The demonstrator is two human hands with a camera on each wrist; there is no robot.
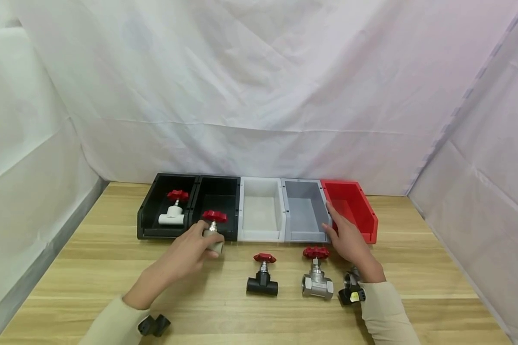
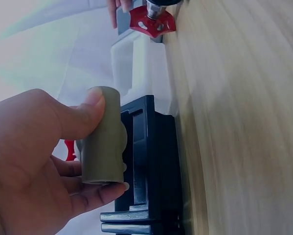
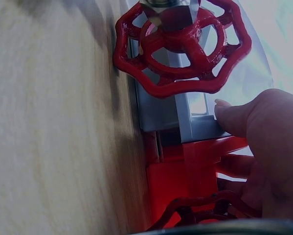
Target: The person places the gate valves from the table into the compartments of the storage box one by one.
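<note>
My left hand (image 1: 194, 247) grips a grey-beige tee-shaped valve (image 1: 215, 242) with a red handwheel, at the front of the second black bin (image 1: 230, 235). In the left wrist view the thumb presses one side of its tubular body and fingers curl behind it. My right hand (image 1: 348, 239) rests at the wall between the grey bin (image 1: 306, 236) and the red bin (image 1: 364, 215). Its thumb lies on the grey side and its fingers reach over the red side. Nearest that hand are a steel valve (image 1: 317, 282) and another red handwheel (image 3: 195, 203), partly hidden in the right wrist view.
Five bins stand in a row by the white curtain. A white valve (image 1: 171, 218) with a red handwheel lies in the leftmost black bin (image 1: 144, 225); the white bin (image 1: 261, 235) is in the middle. A black valve (image 1: 262, 282) stands on the wooden table (image 1: 224, 311) before the bins.
</note>
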